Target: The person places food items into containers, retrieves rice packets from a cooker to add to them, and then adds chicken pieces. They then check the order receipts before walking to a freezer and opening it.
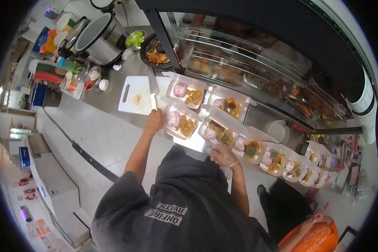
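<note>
My left hand [155,120] is bare, its fingers closed at the end of the white handle of a knife [152,86]. The knife's blade lies over a white cutting board [132,90] with a few brown crumbs. My right hand [223,155], in a clear plastic glove, is curled near my waist at the counter edge; whether anything is inside the fingers is hidden. Between my hands stands an open takeout box [182,122] holding a paper-wrapped round portion and chopped brown food. Behind it is a similar box [187,90]. More filled boxes [252,149] run in a row to the right.
A glass display case [248,63] borders the counter's far side. Left of it stand a pan with food [155,52], a green-filled bowl [135,39] and a large cooker [101,38]. Another person in orange [313,237] stands at lower right.
</note>
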### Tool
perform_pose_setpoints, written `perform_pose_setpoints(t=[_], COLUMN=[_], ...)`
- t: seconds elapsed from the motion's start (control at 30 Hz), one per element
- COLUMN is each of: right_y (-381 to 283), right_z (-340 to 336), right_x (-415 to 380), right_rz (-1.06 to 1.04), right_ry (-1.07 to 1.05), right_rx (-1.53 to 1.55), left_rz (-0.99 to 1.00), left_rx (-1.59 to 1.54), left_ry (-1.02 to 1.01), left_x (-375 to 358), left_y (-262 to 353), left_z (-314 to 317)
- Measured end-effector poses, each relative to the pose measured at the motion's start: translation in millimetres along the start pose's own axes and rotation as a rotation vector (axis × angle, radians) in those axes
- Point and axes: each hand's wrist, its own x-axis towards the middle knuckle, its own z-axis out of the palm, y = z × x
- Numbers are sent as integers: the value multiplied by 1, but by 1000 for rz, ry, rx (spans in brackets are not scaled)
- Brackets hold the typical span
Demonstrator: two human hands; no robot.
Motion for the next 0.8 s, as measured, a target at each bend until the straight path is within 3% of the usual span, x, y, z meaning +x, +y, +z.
perform_pose_setpoints(t=[0.13,0.37,0.43,0.5,0.53,0.6,0.7,0.8], right_y=[2,-17,-39,-77,-79,-101,-128,-114], right_z=[34,97,114,135,147,168,197,205], right_x=[15,45,51,54,61,78,112,156], right_rz=[138,197,240,299,198,68,-173,-144], right_ry=[176,259,277,246,255,333,495,618], right_rx=[94,347,286,559,666,886,1316,1544], left_rz=[79,293,347,511,374,338,586,851], left_rx=[-53,-187,-213,-109,-114,-481,-635,-739], left_ry=[-65,-161,-199,-250,-349,-212,-158,-98], left_x=[11,29,27,25,21,4,-45,-80], left_y=[-9,-36,-41,-40,-30,-21,6,19], left_z=[0,13,7,-11,-37,-80,-138,-150])
